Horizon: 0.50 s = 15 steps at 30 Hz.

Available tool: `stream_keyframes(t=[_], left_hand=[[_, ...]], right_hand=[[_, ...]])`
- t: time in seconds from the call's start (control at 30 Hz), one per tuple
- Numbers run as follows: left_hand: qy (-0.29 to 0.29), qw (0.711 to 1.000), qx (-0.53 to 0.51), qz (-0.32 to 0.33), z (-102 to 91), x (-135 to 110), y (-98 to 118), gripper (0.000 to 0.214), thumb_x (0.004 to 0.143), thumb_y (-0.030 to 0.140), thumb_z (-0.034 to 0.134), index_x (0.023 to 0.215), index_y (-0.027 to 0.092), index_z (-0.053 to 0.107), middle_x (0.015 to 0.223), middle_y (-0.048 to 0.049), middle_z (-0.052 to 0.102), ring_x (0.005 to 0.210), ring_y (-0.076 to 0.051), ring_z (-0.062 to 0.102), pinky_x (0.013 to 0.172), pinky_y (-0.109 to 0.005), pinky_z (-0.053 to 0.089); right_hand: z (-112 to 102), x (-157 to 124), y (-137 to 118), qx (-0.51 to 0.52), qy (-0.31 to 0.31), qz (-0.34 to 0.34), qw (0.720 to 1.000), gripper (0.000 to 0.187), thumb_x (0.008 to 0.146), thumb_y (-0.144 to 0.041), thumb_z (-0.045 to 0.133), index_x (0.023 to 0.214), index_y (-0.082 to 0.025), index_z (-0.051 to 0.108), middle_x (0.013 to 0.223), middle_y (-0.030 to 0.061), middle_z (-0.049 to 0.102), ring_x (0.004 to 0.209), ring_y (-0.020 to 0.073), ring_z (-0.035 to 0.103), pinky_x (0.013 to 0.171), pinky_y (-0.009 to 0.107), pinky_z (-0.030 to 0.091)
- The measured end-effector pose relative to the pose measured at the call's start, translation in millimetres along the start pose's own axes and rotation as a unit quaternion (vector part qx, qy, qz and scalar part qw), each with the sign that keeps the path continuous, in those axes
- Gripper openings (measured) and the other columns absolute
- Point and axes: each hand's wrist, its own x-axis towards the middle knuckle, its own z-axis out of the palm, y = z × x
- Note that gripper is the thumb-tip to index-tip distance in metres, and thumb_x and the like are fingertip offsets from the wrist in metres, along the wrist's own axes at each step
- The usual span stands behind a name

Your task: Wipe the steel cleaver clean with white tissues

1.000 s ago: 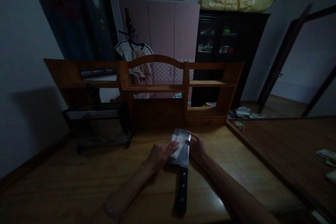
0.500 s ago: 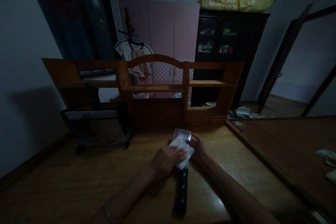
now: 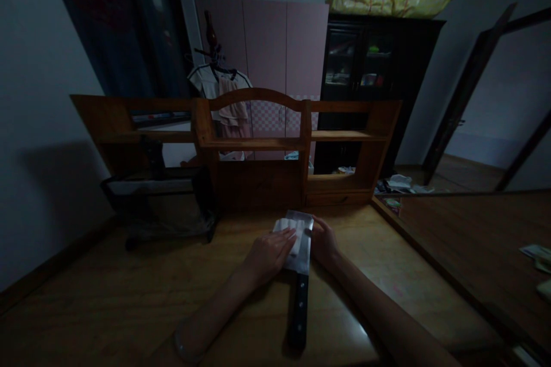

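A cleaver (image 3: 304,252) with a broad metal blade and a black riveted handle lies on the wooden table, its handle towards me. My left hand (image 3: 267,252) presses a folded white tissue (image 3: 282,224) onto the flat of the blade, fingers laid over it. At the blade's right edge, near its far end, my right hand (image 3: 325,243) grips the cleaver; part of its fingers is hidden behind the blade. The black handle rests on the tabletop, touched by neither hand.
A wooden shelf unit (image 3: 253,143) stands along the table's far side. On the left is a dark rack-like object (image 3: 159,206) with a pale panel. A raised edge (image 3: 426,246) runs along the table's right side. Wardrobes stand beyond.
My left hand and the tissue have shifted up and left along the blade, uncovering more of its lower and right part. My right hand stays at the blade's edge.
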Motion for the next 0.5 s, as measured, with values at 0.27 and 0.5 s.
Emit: stream_keyframes(t=[0.27,0.5], left_hand=[[0.054,0.996,0.001,0.065,-2.9,-3.6,2.9,0.041,0.099,0.025,0.031,0.136,0.018,0.048,0.142,-0.0075,0.048,0.134,-0.020,0.041,0.113,-0.041,0.033],[-0.062,0.990,-0.048,0.117,-3.0,-1.4,18.8,0.041,0.100,0.027,0.030,0.136,0.022,0.049,0.140,-0.0044,0.051,0.131,-0.015,0.045,0.112,-0.035,0.033]], right_hand=[[3.0,-2.2,-0.8,-0.006,0.007,-0.005,1.000,0.034,0.085,-0.040,0.050,0.092,-0.012,0.068,0.078,0.0095,0.072,0.073,0.0243,0.068,0.075,0.037,0.051],[-2.8,-1.4,2.0,-0.022,0.092,-0.033,0.995,0.029,0.083,-0.040,0.055,0.073,-0.015,0.067,0.059,0.0036,0.068,0.051,0.0169,0.061,0.058,0.028,0.049]])
